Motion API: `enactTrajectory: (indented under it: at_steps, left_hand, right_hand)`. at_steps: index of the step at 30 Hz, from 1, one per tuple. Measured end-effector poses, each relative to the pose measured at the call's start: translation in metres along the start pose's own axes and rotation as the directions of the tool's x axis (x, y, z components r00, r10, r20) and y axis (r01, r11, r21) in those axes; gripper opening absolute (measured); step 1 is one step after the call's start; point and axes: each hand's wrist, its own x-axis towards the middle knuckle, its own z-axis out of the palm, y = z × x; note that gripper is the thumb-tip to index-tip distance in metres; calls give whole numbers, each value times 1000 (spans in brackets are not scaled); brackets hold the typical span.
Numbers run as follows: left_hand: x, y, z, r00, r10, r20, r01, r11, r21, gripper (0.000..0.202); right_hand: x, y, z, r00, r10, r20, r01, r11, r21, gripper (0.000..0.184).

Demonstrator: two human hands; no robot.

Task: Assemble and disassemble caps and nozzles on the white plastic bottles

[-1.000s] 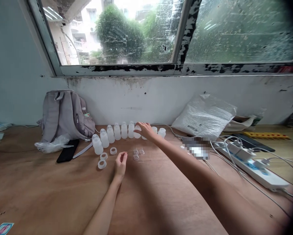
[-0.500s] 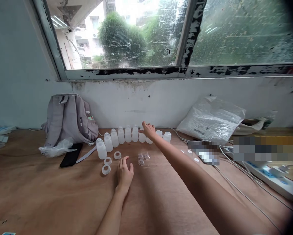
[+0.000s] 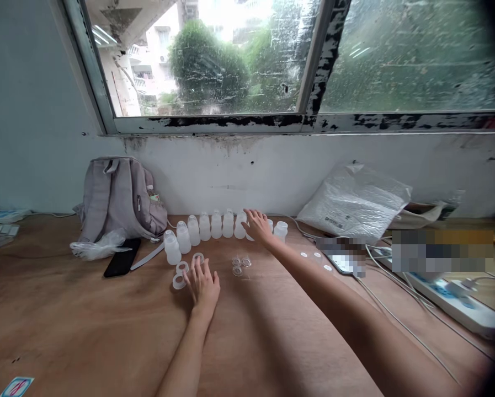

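Several frosted white baby bottles (image 3: 173, 251) stand in a curved row along the back of the table. My right hand (image 3: 259, 227) is at the right part of this row, fingers stretched out over a bottle that it mostly hides. Right of it stands an open-necked bottle (image 3: 280, 230). My left hand (image 3: 203, 286) has its fingers spread above the table, fingertips at a white ring collar (image 3: 198, 257). Two more collars, an upper ring (image 3: 182, 267) and a lower ring (image 3: 178, 282), lie left of these fingers. Clear teat-like pieces (image 3: 237, 271) lie between my hands.
Small white discs (image 3: 327, 268) lie at right, near a phone (image 3: 343, 264) and cables. A power strip (image 3: 450, 298) is farther right. Behind stands a plastic package (image 3: 358, 201). A grey backpack (image 3: 121, 198), plastic bag (image 3: 100, 246) and black phone (image 3: 122, 259) occupy the left.
My left hand has moved left and spread its fingers over the ring collars. My right hand has shifted slightly right along the row, uncovering a bottle that now shows a rounded top.
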Motion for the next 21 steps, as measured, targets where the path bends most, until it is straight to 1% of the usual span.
enactTrajectory:
  at_steps: [3, 5, 7, 9, 11, 13, 15, 17, 18, 21]
  left_hand:
    - [3, -10, -1, 995, -96, -38, 99, 989, 109, 45]
    - [6, -21, 2, 986, -160, -39, 164, 976, 144, 51]
    - [7, -30, 5, 983, -182, -13, 182, 971, 156, 54]
    - [6, -33, 8, 989, -145, 23, 140, 979, 146, 53]
    - [3, -31, 10, 995, -81, 57, 74, 991, 113, 49]
    - [0, -26, 11, 996, -25, 83, 20, 998, 64, 45]
    - [-2, -21, 12, 996, 17, 91, -17, 1000, 0, 42]
    - [-3, -16, 14, 994, 70, 81, -63, 993, -97, 43]
    - [-3, -13, 14, 992, 105, 72, -93, 983, -161, 46]
    - [-1, -9, 14, 974, 221, 42, -191, 913, -361, 57]
  right_hand:
    - [-33, -4, 1, 993, -62, -104, 68, 996, 61, 35]
    - [-61, -8, 5, 989, -100, -111, 111, 989, 98, 33]
    - [-92, -12, 10, 992, -86, -93, 99, 985, 144, 33]
    - [-121, -18, 14, 996, -34, -81, 51, 976, 211, 33]
    - [-145, -23, 18, 998, 38, -60, -20, 961, 277, 32]
    - [-161, -28, 18, 996, 89, -31, -74, 939, 336, 32]
    - [-169, -34, 16, 995, 104, 8, -99, 920, 379, 34]
    - [-172, -39, 12, 996, 67, 55, -83, 917, 391, 38]
    - [-172, -42, 10, 997, 28, 78, -56, 920, 387, 40]
    - [-171, -47, 7, 987, -82, 136, 28, 934, 356, 39]
